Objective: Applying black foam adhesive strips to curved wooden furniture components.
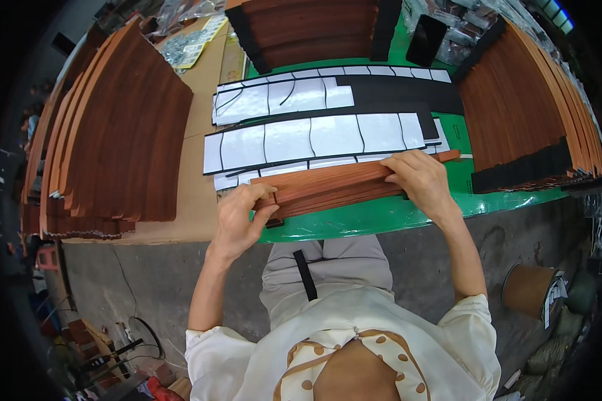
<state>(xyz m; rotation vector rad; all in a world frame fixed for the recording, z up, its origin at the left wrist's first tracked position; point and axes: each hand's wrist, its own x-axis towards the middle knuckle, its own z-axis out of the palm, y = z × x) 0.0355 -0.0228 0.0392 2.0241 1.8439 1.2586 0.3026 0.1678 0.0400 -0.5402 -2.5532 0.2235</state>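
A small stack of long reddish-brown wooden strips lies across the near edge of the green table. My left hand grips the stack's left end, thumb on top. My right hand presses down on the right part of the stack, fingers curled over its far edge. Just beyond the strips lie sheets of white-backed black adhesive pads, cut into rectangles.
Tall stacks of brown wooden boards stand at the left, back and right. A black strip rests on my lap. A brown cardboard drum sits on the floor at the right. A phone lies at the back.
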